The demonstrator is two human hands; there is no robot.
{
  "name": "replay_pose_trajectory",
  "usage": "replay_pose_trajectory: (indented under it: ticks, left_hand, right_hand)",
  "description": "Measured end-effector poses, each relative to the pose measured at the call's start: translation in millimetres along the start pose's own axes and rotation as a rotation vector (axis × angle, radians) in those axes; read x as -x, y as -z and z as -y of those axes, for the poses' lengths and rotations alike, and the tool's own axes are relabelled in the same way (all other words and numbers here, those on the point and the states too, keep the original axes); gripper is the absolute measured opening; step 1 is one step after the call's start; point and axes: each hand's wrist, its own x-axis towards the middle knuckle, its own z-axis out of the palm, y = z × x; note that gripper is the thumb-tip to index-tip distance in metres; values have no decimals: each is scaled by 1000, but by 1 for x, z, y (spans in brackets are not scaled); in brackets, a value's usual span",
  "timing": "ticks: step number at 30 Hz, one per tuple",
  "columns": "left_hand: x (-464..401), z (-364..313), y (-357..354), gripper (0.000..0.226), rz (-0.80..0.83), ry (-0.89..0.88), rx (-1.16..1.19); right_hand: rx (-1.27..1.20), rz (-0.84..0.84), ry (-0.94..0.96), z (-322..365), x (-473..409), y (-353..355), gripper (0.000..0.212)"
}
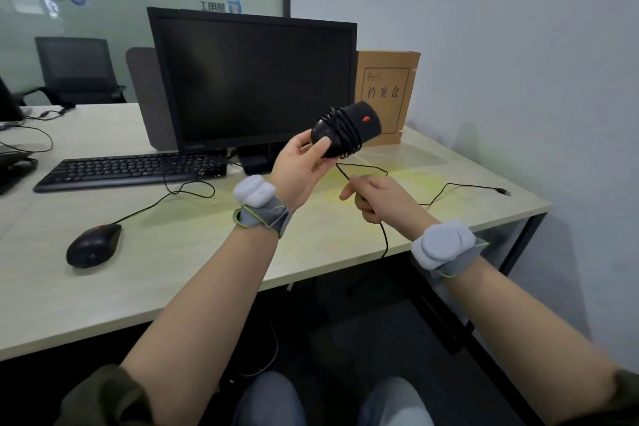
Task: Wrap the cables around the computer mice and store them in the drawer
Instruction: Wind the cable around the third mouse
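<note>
A pale wood-grain desk (145, 273) fills the lower half of the view, set into a corner against a white wall. On it stands a dark, switched-off monitor (254, 79), with a brown cardboard archive box (387, 93) upright just beside it on the right and a black keyboard (131, 169) lying in front of it to the left.

The left hand (297, 166) is raised above the desk in front of the monitor, its fingers and thumb curled round the rear of a black wired mouse (345, 130) with a red scroll wheel. Several turns of its cable (383, 239) are already wound across the body. The rest runs down from the mouse into the right hand (373, 195), which pinches it with curled fingers; from there it drops over the desk edge, comes back up and trails across the desk top to the USB plug (503, 190) near the far right corner. So this mouse is, by my reading, about half wrapped, with a fair length of loose cable left to wind.

A second black mouse (93, 244) sits on the desk to the left, well apart from the hands, its cable looping loose toward the keyboard and not wrapped at all. No drawer is in view, and nothing appears stored yet.
</note>
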Motion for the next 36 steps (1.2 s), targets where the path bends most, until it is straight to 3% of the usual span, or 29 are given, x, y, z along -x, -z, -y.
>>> replay_pose_trajectory:
  ticks: [3, 7, 13, 17, 19, 22, 24, 27, 32, 36]
  left_hand:
    - [-1, 6, 4, 37, -153, -30, -173]
    - [1, 11, 11, 38, -150, -67, -473]
    - [2, 9, 27, 39, -54, -147, -1097]
    - [9, 10, 31, 40, 132, -29, -1139]
    - [14, 9, 30, 39, 280, 50, -1083]
    - [21, 7, 28, 41, 434, 195, -636]
    - [24, 4, 28, 45, 482, 278, -353]
    - [25, 0, 27, 59, 568, 337, -110]
    - [22, 0, 20, 27, 425, 257, 74]
    - [14, -1, 13, 23, 208, 153, 105]
  right_hand:
    - [275, 2, 72, 7, 1, -7, 21]
    - [553, -61, 90, 17, 5, -3, 18]
    - [439, -162, 66, 28, 9, 19, 18]
    - [391, -202, 130, 35, 10, 33, 14]
    - [373, -244, 189, 36, 9, 40, 12]
    - [266, -256, 207, 30, 7, 50, 8]
    - [104, -202, 167, 23, 5, 54, 6]
    - [-74, -92, 130, 12, 2, 52, 8]
    - [-266, -44, 88, -7, 0, 30, 25]
    - [-143, -2, 93, -13, 0, 8, 23]
